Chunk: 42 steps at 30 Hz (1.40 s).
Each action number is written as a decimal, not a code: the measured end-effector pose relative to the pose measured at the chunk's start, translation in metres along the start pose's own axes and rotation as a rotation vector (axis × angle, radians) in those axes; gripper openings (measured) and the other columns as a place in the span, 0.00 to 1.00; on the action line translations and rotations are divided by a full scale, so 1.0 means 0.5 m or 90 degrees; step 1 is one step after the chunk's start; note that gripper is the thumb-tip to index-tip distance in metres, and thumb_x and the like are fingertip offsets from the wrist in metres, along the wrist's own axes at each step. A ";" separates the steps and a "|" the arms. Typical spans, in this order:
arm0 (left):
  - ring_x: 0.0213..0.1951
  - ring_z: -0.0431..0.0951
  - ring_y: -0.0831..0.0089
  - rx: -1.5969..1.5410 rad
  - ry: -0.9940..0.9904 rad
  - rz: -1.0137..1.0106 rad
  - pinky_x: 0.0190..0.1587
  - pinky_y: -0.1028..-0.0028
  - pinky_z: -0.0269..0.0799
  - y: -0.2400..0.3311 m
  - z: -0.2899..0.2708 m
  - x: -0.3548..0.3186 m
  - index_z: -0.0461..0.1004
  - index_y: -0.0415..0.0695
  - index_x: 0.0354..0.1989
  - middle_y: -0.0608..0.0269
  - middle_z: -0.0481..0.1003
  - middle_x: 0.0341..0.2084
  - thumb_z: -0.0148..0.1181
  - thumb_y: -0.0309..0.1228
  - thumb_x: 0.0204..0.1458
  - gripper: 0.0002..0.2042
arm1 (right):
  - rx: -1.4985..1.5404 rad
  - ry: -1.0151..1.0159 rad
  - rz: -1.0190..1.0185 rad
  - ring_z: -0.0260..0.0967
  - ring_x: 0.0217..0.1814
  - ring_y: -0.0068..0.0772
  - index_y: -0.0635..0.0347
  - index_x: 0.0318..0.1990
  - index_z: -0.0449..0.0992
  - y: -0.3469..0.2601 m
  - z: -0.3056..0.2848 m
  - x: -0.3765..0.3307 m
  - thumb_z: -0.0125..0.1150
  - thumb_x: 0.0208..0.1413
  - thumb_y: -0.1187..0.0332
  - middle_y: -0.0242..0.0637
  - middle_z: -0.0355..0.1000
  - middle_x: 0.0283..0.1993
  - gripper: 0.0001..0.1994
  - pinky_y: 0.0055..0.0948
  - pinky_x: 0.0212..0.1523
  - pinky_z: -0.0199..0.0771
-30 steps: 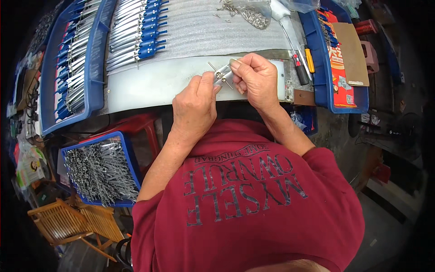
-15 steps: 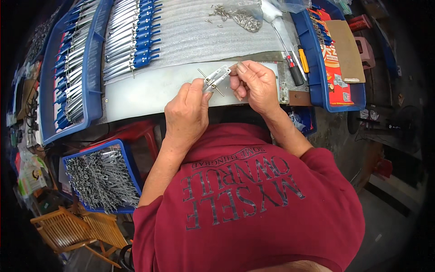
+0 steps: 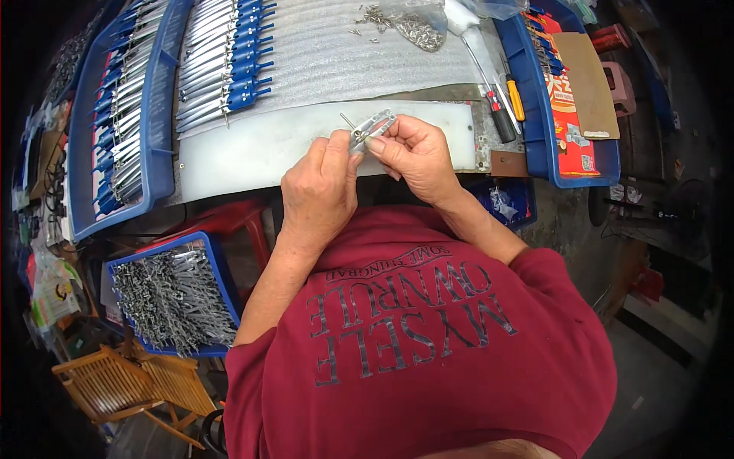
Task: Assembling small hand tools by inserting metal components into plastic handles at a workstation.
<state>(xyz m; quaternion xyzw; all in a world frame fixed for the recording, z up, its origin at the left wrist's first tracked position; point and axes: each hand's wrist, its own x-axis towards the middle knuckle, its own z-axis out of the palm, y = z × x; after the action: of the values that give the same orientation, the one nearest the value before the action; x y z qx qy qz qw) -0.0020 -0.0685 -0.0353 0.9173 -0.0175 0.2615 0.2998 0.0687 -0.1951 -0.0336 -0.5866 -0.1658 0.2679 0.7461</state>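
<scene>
A small silver metal part [image 3: 378,121] with two prongs and a thin cross rod is held above the front of the white board [image 3: 252,157]. My left hand [image 3: 317,180] is closed on its near end, thumb and fingers pinching it. From the other side my right hand [image 3: 419,161] is closed too, its thumb pressed against the part beside the rod and its fingertips behind the prongs. The fingers hide the part's lower end and any smaller piece between them. Farther left, a row of silver pieces with blue ends [image 3: 243,92] lies on a foam sheet [image 3: 329,57].
Small metal pins [image 3: 417,32] lie loose and in a clear bag at the back. Screwdrivers [image 3: 514,99] rest at the right, beside a blue tray [image 3: 562,182]. Another blue tray [image 3: 159,180] of similar pieces stands left; below it, a blue bin [image 3: 222,287] holds many metal parts.
My right hand has moved left and closed in on the metal part; before, it was pinched just to the right of the prongs. My left hand keeps its hold.
</scene>
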 end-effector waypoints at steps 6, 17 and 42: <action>0.17 0.68 0.62 0.007 0.000 -0.004 0.18 0.69 0.63 0.005 -0.005 -0.001 0.64 0.40 0.36 0.58 0.63 0.19 0.53 0.26 0.43 0.11 | -0.011 -0.011 0.039 0.53 0.16 0.10 0.64 0.30 0.70 -0.010 0.006 -0.003 0.54 0.48 0.73 0.26 0.64 0.20 0.04 0.11 0.14 0.51; 0.17 0.67 0.62 -0.043 0.024 0.008 0.17 0.69 0.62 0.006 -0.002 -0.010 0.64 0.40 0.38 0.58 0.63 0.18 0.53 0.25 0.43 0.12 | -0.001 -0.012 0.008 0.56 0.22 0.09 0.62 0.29 0.69 -0.002 0.003 -0.008 0.56 0.46 0.75 0.24 0.65 0.24 0.03 0.10 0.19 0.55; 0.17 0.67 0.62 -0.027 0.006 -0.005 0.17 0.69 0.63 0.010 -0.001 -0.006 0.64 0.40 0.36 0.58 0.63 0.18 0.53 0.26 0.43 0.11 | -0.020 -0.061 -0.010 0.55 0.17 0.13 0.64 0.31 0.68 -0.009 -0.027 0.002 0.55 0.47 0.74 0.27 0.63 0.21 0.04 0.13 0.16 0.54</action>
<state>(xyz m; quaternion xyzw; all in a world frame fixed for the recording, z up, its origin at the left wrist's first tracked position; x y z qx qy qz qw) -0.0058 -0.0730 -0.0338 0.9095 -0.0181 0.2644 0.3202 0.0782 -0.2059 -0.0327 -0.5833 -0.2099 0.2872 0.7302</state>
